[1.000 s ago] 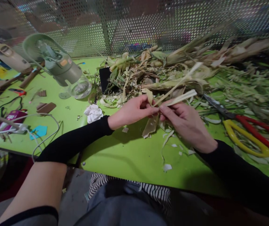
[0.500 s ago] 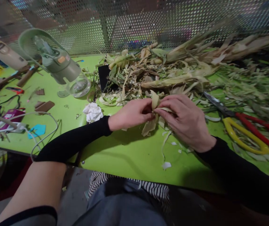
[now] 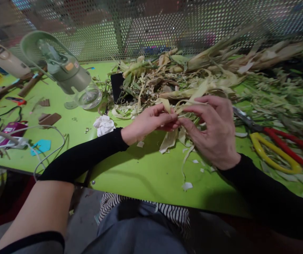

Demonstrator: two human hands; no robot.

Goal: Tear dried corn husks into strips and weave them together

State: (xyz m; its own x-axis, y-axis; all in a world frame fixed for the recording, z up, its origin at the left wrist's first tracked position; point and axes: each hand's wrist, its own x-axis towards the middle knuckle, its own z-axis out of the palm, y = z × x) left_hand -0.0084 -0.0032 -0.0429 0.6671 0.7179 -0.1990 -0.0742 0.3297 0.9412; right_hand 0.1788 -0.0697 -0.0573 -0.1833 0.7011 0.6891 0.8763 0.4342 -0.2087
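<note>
The bare left hand is pinching a thin, pale-yellow husk strip; the bare right hand is curving close beside; red-and-yellow-handled metal scissors are lying nearby.

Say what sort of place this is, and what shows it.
Likely a craft workspace: husk-like leaves heaped up, large scissors and pale scraps lie on a green tabletop.

Pretty messy green surface: husk pile at 1 o'clock, scissors at 3, crumpled tissue at 9, grey-green bottle at 10.
</note>
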